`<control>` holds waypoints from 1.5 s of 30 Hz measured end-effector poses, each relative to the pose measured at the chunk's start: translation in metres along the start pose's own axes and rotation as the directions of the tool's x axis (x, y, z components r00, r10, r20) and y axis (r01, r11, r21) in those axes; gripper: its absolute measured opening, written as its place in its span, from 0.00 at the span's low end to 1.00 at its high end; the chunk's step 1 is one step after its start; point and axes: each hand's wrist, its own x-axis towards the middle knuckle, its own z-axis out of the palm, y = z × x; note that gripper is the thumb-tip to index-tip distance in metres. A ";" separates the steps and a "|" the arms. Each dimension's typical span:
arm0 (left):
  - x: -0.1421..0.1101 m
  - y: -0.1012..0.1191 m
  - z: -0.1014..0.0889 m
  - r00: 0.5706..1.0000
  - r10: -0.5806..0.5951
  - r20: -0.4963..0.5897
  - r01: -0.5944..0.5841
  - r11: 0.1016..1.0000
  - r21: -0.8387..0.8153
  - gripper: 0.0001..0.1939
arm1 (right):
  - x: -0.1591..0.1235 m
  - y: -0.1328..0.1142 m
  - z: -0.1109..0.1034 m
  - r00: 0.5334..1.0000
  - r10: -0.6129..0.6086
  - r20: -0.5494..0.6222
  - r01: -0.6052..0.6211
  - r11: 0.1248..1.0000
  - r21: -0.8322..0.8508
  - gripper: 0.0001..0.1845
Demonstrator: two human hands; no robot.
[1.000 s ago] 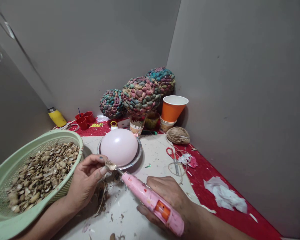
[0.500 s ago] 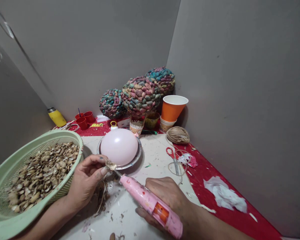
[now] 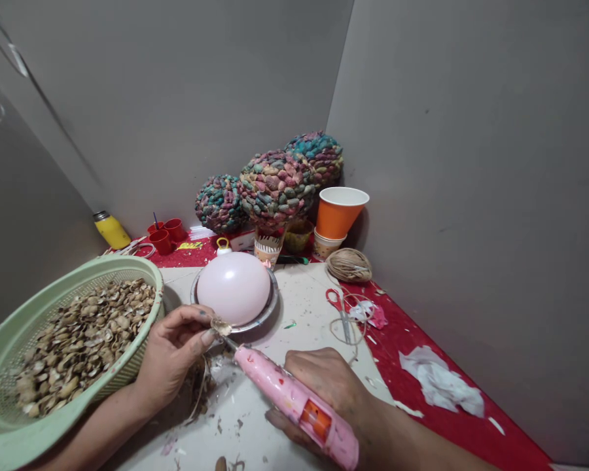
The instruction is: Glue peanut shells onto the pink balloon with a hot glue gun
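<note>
Between the thumb and fingers of my left hand (image 3: 174, 356) is a peanut shell (image 3: 221, 326), its hollow side showing. My right hand (image 3: 326, 386) is wrapped round a pink hot glue gun (image 3: 285, 389); its nozzle tip meets the shell or lies just beside it. Behind the shell, a pale pink balloon (image 3: 233, 289) rests on its side in a round metal dish (image 3: 273, 306). To the left of my left hand stands a green plastic colander (image 3: 150, 320) heaped with peanut shells (image 3: 86, 343).
Balls covered in coloured shells (image 3: 277, 188) stand at the back, beside an orange paper cup (image 3: 342, 212). On the right lie twine (image 3: 349, 265), red-handled scissors (image 3: 334, 299) and crumpled tissue (image 3: 439, 379). Red cups (image 3: 161, 241) and a yellow bottle (image 3: 110, 229) are at back left.
The shell in my left hand has shifted slightly to the right and tilted against the nozzle. The glue gun has barely moved.
</note>
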 end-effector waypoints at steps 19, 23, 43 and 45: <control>0.001 0.006 0.008 0.999 -0.035 0.029 0.034 0.999 0.032 0.07 | 0.004 -0.001 -0.002 1.000 0.006 0.000 -0.006 1.000 0.005 0.19; -0.001 0.006 0.010 0.998 -0.049 0.038 0.048 0.999 0.020 0.07 | 0.004 0.000 -0.001 1.000 -0.004 -0.027 0.004 1.000 0.002 0.19; 0.000 0.003 0.005 0.998 -0.065 -0.015 0.065 0.998 -0.014 0.07 | 0.001 0.001 0.001 1.000 0.018 -0.004 -0.018 1.000 0.001 0.19; 0.000 0.004 0.005 0.997 -0.068 -0.030 0.067 0.998 -0.021 0.08 | 0.001 0.001 0.001 1.000 0.012 -0.001 -0.012 1.000 -0.010 0.19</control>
